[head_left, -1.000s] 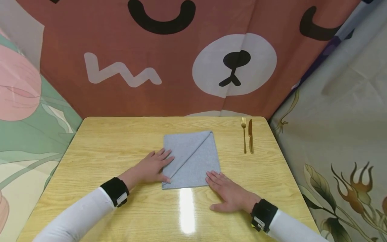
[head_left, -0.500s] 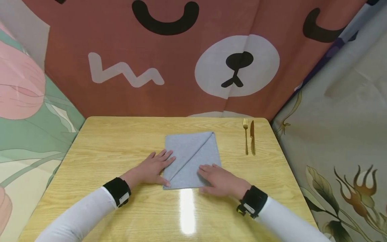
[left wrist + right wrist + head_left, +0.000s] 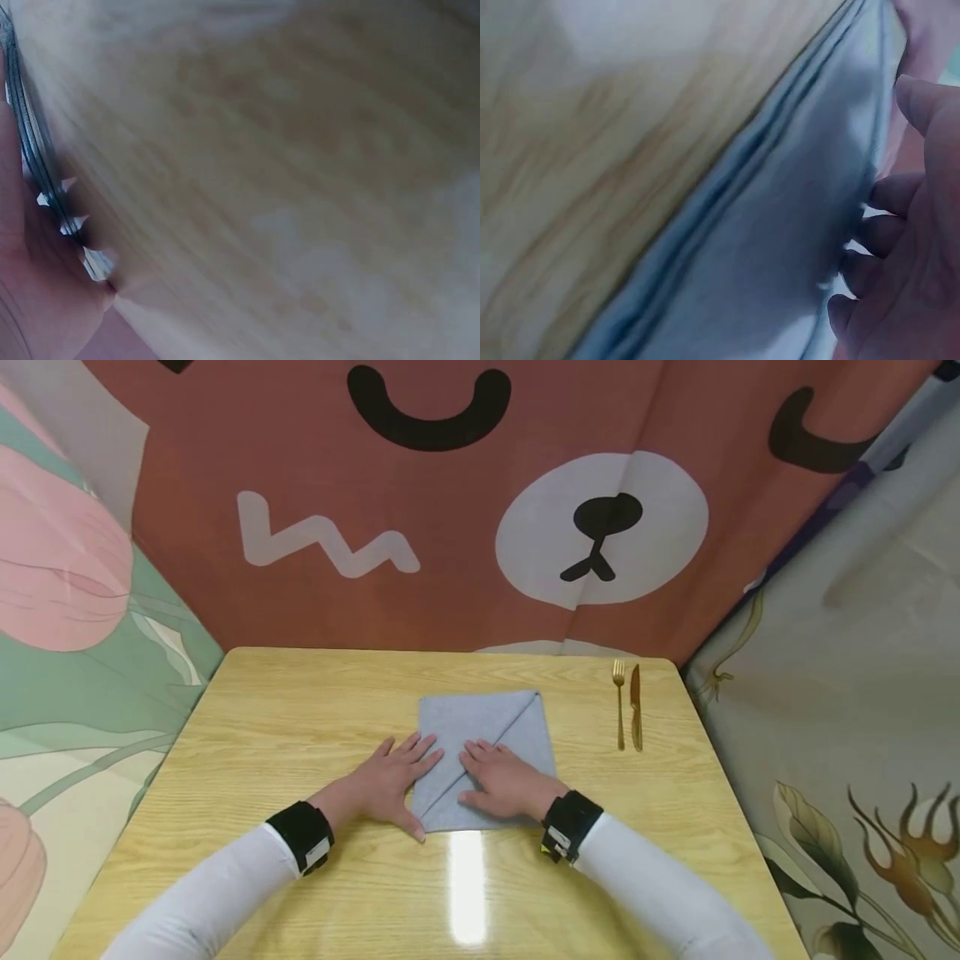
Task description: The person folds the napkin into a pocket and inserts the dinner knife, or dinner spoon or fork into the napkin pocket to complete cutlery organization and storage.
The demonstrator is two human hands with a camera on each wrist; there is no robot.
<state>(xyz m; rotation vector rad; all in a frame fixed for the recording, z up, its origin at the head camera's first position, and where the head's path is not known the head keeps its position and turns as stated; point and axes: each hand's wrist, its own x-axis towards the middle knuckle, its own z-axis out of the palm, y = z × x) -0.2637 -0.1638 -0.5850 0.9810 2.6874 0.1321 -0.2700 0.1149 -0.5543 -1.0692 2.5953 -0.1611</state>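
A grey-blue cloth napkin (image 3: 474,714), folded into a square with a diagonal fold across its top, lies on the wooden table. My left hand (image 3: 386,783) rests at its left edge, fingers spread over the cloth and thumb at the near left corner. Flat on the napkin's middle, across the diagonal edge, lies my right hand (image 3: 508,778). In the left wrist view, stacked layers of the napkin (image 3: 34,131) show beside the palm. The right wrist view shows the layered near edge of the napkin (image 3: 772,217) and my right fingers (image 3: 881,232) touching its top.
A gold fork (image 3: 619,706) and a gold knife (image 3: 636,708) lie side by side at the table's back right. Behind the table (image 3: 315,693) hangs a brown curtain (image 3: 450,610) with a bear print; patterned cloths hang at both sides.
My right hand has slid left from the napkin's near right corner to its middle. The left hand stays at the left edge. The head view has shifted slightly.
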